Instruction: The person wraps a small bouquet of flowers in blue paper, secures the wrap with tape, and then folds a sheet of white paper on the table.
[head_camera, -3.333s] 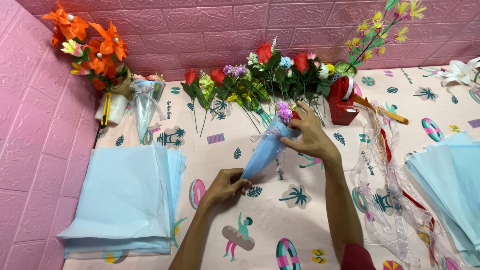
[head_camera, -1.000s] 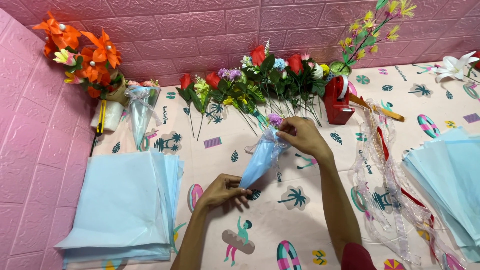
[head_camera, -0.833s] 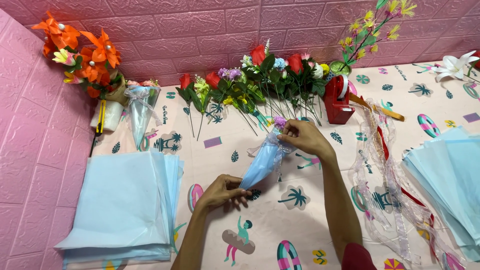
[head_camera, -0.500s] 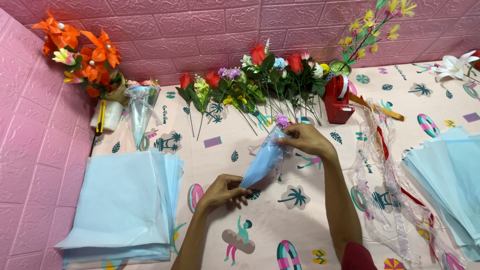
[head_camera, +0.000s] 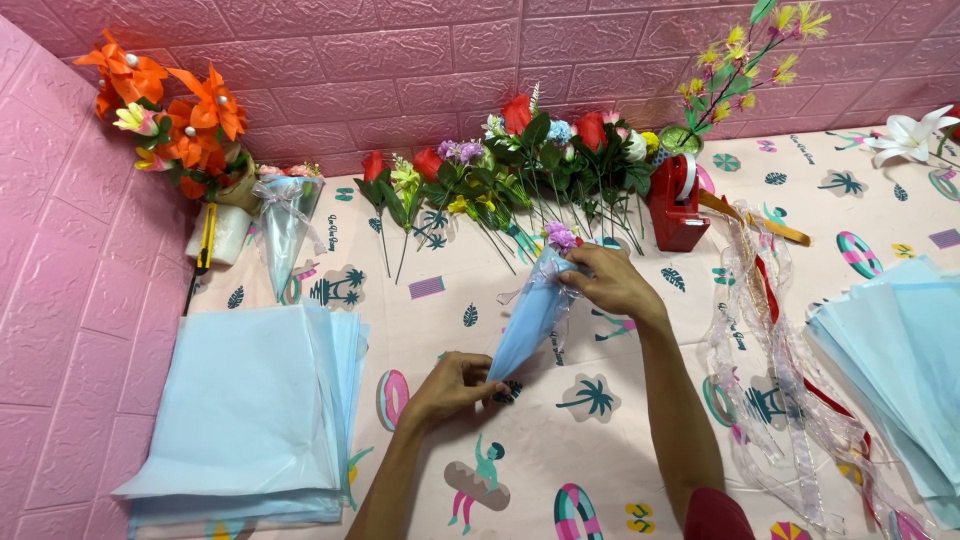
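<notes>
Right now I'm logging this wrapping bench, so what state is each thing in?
Blue paper cone: rolled, lying tilted on the table, purple flower at its open top.
Left hand: pinching the cone's narrow tip.
Right hand: gripping the cone's wide end.
Blue paper stack: flat, unrolled.
Red tape dispenser: upright.
Finished wrapped cone: tied, lying by the wall.
Ribbon: loose, tangled.

Evenly and brightly lit from above, without glare. Only soft, short shadows beneath the forearms and along the near edge of the blue paper stack (head_camera: 250, 410) at the table's (head_camera: 600, 440) left side. Sharply focused throughout; slight wide-angle bowing in the wall bricks toward the corners.
</notes>
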